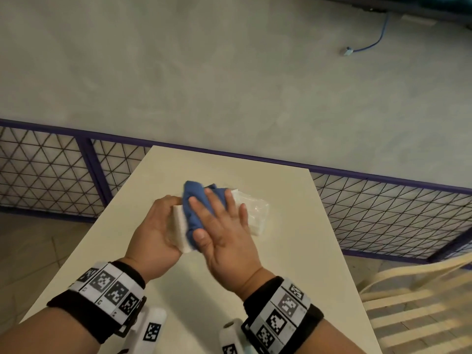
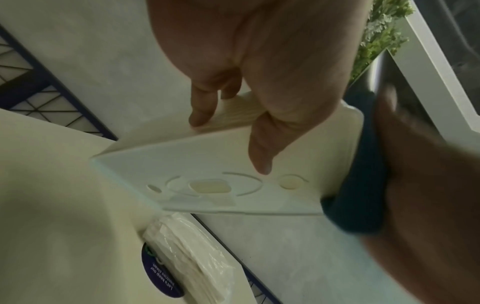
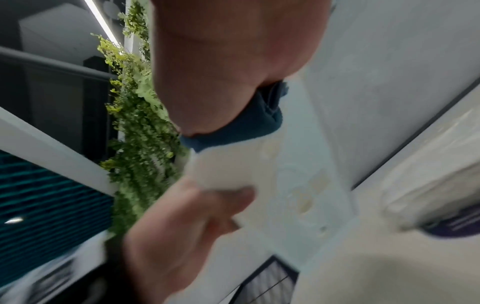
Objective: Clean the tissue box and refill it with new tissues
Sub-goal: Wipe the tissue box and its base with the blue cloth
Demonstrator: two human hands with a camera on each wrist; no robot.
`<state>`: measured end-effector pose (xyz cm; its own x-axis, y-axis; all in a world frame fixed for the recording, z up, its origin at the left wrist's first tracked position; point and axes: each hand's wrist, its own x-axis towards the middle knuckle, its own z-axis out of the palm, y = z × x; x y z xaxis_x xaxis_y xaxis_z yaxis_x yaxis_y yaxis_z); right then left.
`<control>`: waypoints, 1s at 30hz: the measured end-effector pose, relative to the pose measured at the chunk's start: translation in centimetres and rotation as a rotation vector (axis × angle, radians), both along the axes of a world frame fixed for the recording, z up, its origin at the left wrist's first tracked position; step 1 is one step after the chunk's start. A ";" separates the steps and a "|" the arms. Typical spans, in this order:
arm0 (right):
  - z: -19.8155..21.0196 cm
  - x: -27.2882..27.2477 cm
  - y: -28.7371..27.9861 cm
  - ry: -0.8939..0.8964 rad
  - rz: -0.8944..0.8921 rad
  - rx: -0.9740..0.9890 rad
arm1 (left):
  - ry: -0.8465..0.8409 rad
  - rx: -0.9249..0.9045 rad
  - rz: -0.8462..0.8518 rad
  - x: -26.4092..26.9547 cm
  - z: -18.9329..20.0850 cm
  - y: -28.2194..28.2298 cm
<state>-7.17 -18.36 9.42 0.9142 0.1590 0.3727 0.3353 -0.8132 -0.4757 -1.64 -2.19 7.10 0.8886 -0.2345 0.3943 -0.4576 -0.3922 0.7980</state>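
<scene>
While the left hand (image 1: 155, 223) grips the white tissue box (image 2: 226, 174) above the tabletop (image 1: 293, 251), the right hand (image 1: 224, 226) presses a blue cloth (image 1: 195, 208) flat-fingered against it — cleaning, seemingly. Next — refilling from the wrapped tissue pack (image 1: 252, 210) just beyond.

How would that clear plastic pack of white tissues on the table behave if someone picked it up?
The clear plastic pack of white tissues would probably sag and crumple, since its wrap looks loose and wrinkled. It likely weighs little, being only thin folded sheets. The glossy film may feel slippery, though its flat shape on the cream table should not roll.
</scene>
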 end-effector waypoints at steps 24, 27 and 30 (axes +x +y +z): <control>3.1 0.9 -0.3 -0.014 0.089 -0.184 | -0.034 0.578 0.047 -4.2 4.8 1.4; 3.0 0.6 2.3 -0.075 0.077 -0.194 | -0.038 0.280 0.182 -3.4 3.0 0.8; 2.8 -0.4 3.6 -0.045 0.171 -0.203 | 0.103 -0.017 0.094 -2.6 2.0 1.4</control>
